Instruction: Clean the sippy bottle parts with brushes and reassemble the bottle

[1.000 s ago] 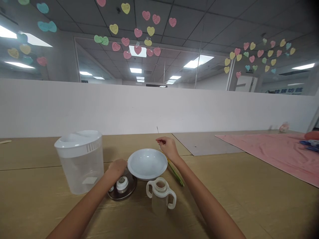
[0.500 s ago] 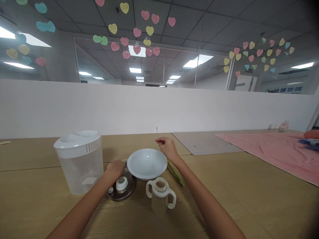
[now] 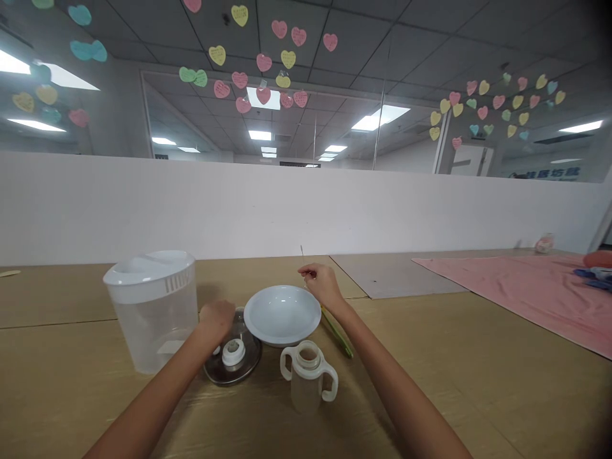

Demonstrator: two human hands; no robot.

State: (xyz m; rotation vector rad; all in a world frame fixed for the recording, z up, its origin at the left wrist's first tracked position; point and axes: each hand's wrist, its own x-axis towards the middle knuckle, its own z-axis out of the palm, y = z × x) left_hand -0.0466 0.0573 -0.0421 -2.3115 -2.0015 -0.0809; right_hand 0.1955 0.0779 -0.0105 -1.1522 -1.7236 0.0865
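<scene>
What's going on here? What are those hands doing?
A person is sitting at a wooden table with both bare hands out. The right hand pinches a thin metal pin, holding it up beside a white bowl. The left hand is at the edge of a round see-through lid, which has a white cap on it. A two-handled cup stands close by, and a big plastic jug stands to the left.

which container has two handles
The small clear cup with the white collar has them; the big lidded pitcher shows no handles.
</scene>
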